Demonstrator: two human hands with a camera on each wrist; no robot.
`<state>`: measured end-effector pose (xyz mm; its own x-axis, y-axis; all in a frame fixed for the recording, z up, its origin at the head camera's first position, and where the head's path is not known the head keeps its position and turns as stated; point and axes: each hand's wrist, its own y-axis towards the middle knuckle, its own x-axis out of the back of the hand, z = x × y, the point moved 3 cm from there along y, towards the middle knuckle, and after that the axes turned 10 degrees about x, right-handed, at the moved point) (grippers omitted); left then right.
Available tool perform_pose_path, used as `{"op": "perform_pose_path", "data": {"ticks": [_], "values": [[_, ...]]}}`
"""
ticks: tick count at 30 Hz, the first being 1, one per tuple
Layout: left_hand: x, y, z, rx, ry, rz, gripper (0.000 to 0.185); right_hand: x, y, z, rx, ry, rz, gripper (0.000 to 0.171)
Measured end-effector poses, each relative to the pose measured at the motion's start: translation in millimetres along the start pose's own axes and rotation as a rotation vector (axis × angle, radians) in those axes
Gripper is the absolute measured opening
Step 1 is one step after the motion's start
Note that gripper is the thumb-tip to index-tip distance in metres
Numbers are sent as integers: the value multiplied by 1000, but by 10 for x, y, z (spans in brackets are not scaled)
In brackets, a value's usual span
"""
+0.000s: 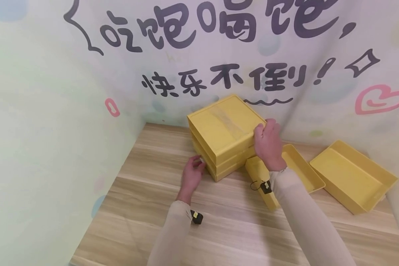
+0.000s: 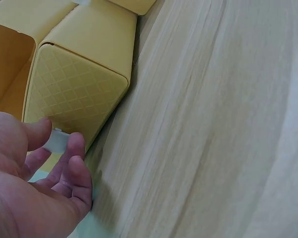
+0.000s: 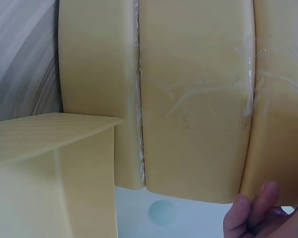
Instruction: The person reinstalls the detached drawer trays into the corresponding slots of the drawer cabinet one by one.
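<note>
A stack of yellow trays (image 1: pixel 224 133), turned upside down and bound with clear tape, stands on the wooden table by the wall. My left hand (image 1: pixel 198 161) is at the stack's near left corner. There, thumb and fingers pinch a small pale end of tape (image 2: pixel 54 141) against the diamond-patterned tray (image 2: pixel 74 94). My right hand (image 1: pixel 265 129) grips the stack's right corner, fingers curled over the top edge. In the right wrist view the taped tray sides (image 3: pixel 193 99) fill the frame, and only the fingertips (image 3: pixel 253 208) show at the bottom right.
Two loose yellow trays lie open side up to the right: a narrow one (image 1: pixel 299 166) partly under my right forearm and a wider one (image 1: pixel 352 175) near the right wall. Walls close in the table (image 1: pixel 146 207) on the left, back and right.
</note>
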<state>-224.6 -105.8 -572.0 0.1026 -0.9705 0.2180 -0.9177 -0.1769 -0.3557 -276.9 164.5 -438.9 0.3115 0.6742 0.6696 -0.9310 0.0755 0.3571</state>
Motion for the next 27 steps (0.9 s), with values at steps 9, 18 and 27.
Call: {"op": "perform_pose_path", "data": {"ticks": [9, 18, 27], "values": [[-18, -1, -11, 1, 4, 17, 41, 52, 34, 5, 41, 52, 33, 54], [9, -2, -2, -10, -4, 45, 43, 47, 15, 13, 28, 39, 48, 55], [117, 8, 20, -9, 42, 58, 49, 42, 32, 5, 37, 68, 40, 50]]}}
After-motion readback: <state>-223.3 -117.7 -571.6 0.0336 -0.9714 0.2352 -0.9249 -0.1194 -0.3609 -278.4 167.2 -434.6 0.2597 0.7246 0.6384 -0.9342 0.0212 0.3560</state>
